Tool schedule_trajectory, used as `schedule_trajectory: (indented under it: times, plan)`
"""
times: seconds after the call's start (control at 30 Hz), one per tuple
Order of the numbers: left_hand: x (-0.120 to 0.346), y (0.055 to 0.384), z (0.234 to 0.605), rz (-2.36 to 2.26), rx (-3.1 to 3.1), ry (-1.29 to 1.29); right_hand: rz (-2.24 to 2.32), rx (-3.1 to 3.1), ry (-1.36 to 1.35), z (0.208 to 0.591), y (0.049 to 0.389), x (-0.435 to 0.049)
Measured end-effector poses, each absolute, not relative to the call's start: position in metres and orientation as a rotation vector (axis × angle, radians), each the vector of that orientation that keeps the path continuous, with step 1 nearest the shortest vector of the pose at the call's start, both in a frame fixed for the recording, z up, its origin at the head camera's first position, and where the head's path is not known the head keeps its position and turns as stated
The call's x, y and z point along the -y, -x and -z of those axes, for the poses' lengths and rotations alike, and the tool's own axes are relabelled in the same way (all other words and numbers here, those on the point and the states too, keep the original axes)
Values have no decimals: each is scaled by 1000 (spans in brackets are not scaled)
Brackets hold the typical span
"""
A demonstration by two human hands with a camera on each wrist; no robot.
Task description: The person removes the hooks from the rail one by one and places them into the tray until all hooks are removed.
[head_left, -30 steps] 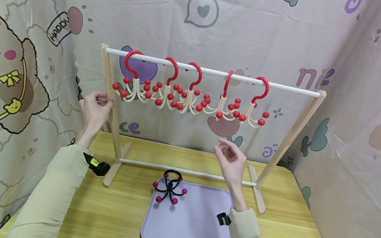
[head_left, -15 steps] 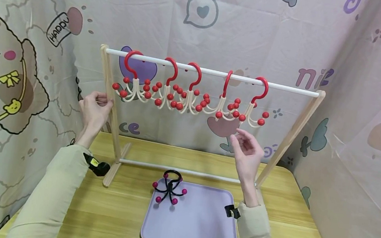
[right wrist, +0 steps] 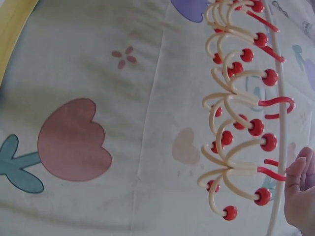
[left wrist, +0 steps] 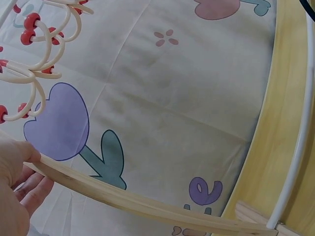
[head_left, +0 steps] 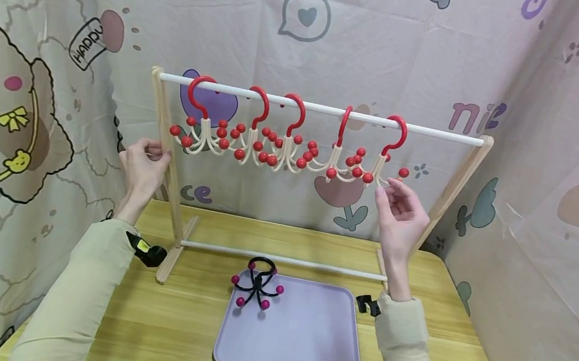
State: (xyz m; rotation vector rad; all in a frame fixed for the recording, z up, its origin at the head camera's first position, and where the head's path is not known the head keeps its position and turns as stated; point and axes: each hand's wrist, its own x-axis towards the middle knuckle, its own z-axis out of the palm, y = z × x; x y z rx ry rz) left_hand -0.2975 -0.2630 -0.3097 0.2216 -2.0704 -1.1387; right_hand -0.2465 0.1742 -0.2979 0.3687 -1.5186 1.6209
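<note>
Rack (head_left: 325, 110) in pale wood and white stands upright across the centre of the scene, with a cartoon-print curtain (head_left: 371, 46) behind it and a wood-grain tabletop (head_left: 162, 333) beneath. At 6 o'clock, in front of the rack, lies a lilac tray (head_left: 302, 339). Five red-hooked cream hangers (head_left: 288, 144) hang in a row from the rack's bar, toward 12 o'clock. At 9 o'clock, a person's left hand (head_left: 144, 169) pinches the rack's post (head_left: 173, 184) between thumb and fingers, its grip narrow. At 3 o'clock, the right hand (head_left: 405, 219) is just beside the end hanger, fingers loosely bent and grip fairly narrow; whether the fingertips touch the hanger cannot be told. One black hanger (head_left: 257, 285) sits at the tray's 10 o'clock, hook toward 12. Red balls (head_left: 368, 178) tip the cream hangers' arms; pink balls (head_left: 240, 302) tip the black one's.
</note>
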Motion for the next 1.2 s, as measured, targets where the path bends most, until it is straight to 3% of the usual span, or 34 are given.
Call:
schedule_trajectory:
  times: [1.2]
  plan:
    - [264, 300, 309, 1093, 2060, -224, -1445, 1721, -171, 246, 289, -188]
